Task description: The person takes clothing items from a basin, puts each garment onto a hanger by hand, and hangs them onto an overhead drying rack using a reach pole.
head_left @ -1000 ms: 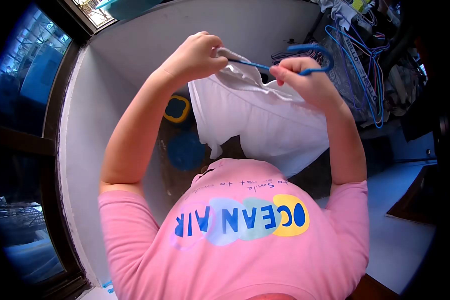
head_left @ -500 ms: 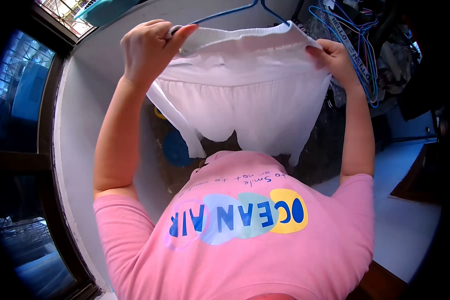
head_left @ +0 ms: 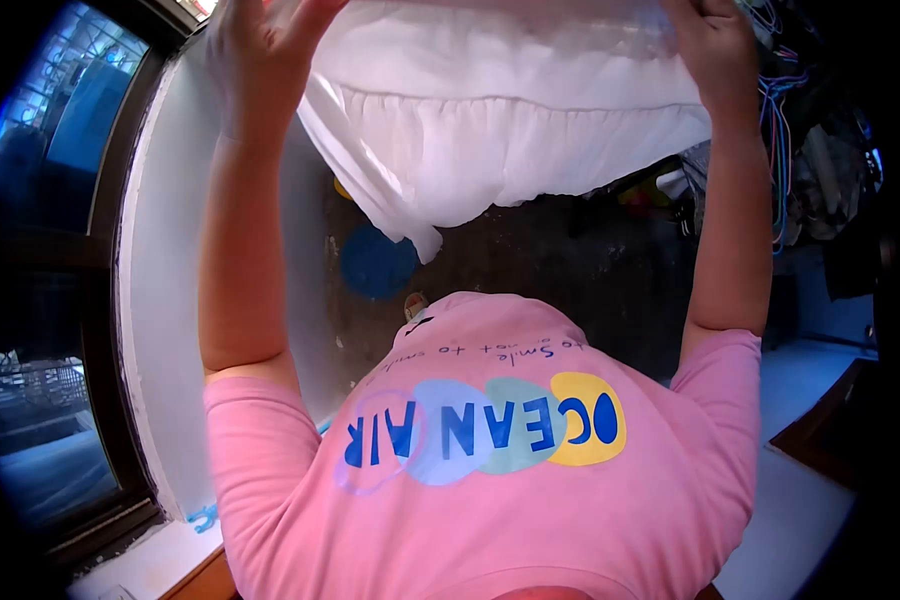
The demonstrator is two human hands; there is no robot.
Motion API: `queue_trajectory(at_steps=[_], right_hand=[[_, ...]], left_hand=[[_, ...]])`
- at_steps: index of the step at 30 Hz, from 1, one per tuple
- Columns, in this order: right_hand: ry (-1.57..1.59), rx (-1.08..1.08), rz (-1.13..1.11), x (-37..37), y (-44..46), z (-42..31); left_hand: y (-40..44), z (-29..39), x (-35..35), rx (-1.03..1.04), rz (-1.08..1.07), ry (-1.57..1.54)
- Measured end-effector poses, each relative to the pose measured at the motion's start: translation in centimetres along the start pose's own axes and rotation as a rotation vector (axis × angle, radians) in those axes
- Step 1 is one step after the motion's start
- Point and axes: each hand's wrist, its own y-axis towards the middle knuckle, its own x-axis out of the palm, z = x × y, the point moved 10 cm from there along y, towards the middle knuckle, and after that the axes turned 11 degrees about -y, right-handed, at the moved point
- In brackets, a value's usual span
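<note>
White gathered trousers [head_left: 510,140] hang spread out between my raised arms, cut off by the top edge of the view. My left hand [head_left: 270,50] is closed at their upper left side, its fingertips out of frame. At the upper right side my right hand [head_left: 715,45] grips the cloth, the fingers partly cut off too. The lower hem swings loose, with one leg trailing to the left. The waistband and the blue hanger seen before are out of view above.
Several coloured hangers [head_left: 782,130] and dark bundled items hang at the right. A white wall [head_left: 165,250] and dark-framed window [head_left: 45,255] run along the left. Below, a round blue object [head_left: 378,262] lies on the dark floor [head_left: 550,260].
Both hands have risen to the top of the view, taking the trousers up with them. The hem now hangs higher and more floor shows beneath. The blue hanger has left the view.
</note>
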Motion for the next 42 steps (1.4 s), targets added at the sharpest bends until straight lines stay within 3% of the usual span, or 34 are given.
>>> queue_trajectory(at_steps=[1,2,3,5,6,8,9,10,12,13,14,16,17,21,22,23,24,27,28,29,35,38,40,42], right_hand=[[0.057,-0.042,0.026,-0.5,0.9,-0.6],[0.088,-0.004,0.098,-1.3,1.8,-0.6],[0.120,0.033,0.171,-2.1,2.7,-0.8],[0.060,-0.059,0.204,-3.5,5.0,-1.8],[-0.009,-0.162,0.214,-4.2,5.8,-3.2],[-0.065,-0.312,0.251,-6.3,8.4,-3.8],[-0.054,-0.356,0.277,-7.1,9.9,-3.1],[-0.134,-0.399,0.358,-7.4,9.4,-4.2],[-0.105,-0.403,0.222,-8.1,11.1,-3.9],[-0.045,-0.387,0.107,-7.8,12.1,-3.2],[0.012,-0.362,-0.005,-7.5,13.0,-2.5],[-0.158,-0.164,0.240,-8.2,13.2,-1.4],[-0.163,-0.160,0.243,-7.9,13.3,-0.9],[-0.070,-0.009,0.124,-4.4,9.4,-0.2],[-0.078,0.058,0.155,-4.3,8.4,-0.7],[-0.086,0.122,0.184,-4.4,7.6,-0.8],[-0.045,0.084,0.175,-4.4,7.6,-0.7],[-0.002,0.094,0.127,-4.5,6.7,-0.9],[0.034,0.080,0.137,-4.6,6.3,-1.2],[0.003,0.072,0.146,-4.8,5.9,-1.9],[-0.152,0.111,0.155,-4.4,3.7,-3.6],[-0.251,0.154,0.193,-4.7,1.8,-4.6],[-0.294,0.133,0.180,-4.8,0.7,-5.3],[-0.318,0.144,0.185,-5.1,-0.6,-5.0]], left_hand=[[-1.9,-3.3,-1.5,-0.028,0.026,-0.209],[-4.6,-5.3,-0.6,-0.226,0.019,-0.441],[-6.9,-7.5,-0.1,-0.427,0.035,-0.431],[-13.3,-12.8,-1.7,-0.566,0.118,-0.109],[-15.5,-12.9,-3.0,-0.557,0.075,0.367],[-23.5,-17.5,-6.9,-0.925,0.060,0.603],[-27.2,-18.2,-9.3,-1.004,0.103,0.642],[-31.0,-18.6,-12.0,-1.094,0.177,0.666],[-40.2,-18.9,-19.0,-1.171,0.430,0.625],[-42.9,-16.2,-20.9,-1.251,0.509,0.691],[-48.9,-16.1,-23.8,-1.412,0.661,0.537],[-58.1,-11.4,-25.9,-1.793,1.060,0.112],[-62.5,-8.7,-27.4,-1.790,1.335,-0.024],[-73.0,4.7,-32.8,-1.723,1.821,0.069],[-73.8,8.1,-34.5,-1.604,1.827,0.259],[-73.1,12.2,-34.2,-1.605,2.060,0.400],[-75.1,14.2,-36.4,-1.638,2.045,0.407],[-77.9,18.4,-42.0,-1.798,1.674,0.564],[-73.2,20.5,-38.7,-1.847,1.936,0.649],[-73.6,20.6,-39.4,-1.834,1.973,0.664],[-78.9,18.6,-44.3,-1.724,1.990,0.662],[-78.9,18.1,-45.7,-1.474,2.060,0.798],[-74.5,15.9,-46.1,-1.196,1.857,0.950],[-64.8,9.8,-44.3,-1.049,1.329,0.855]])
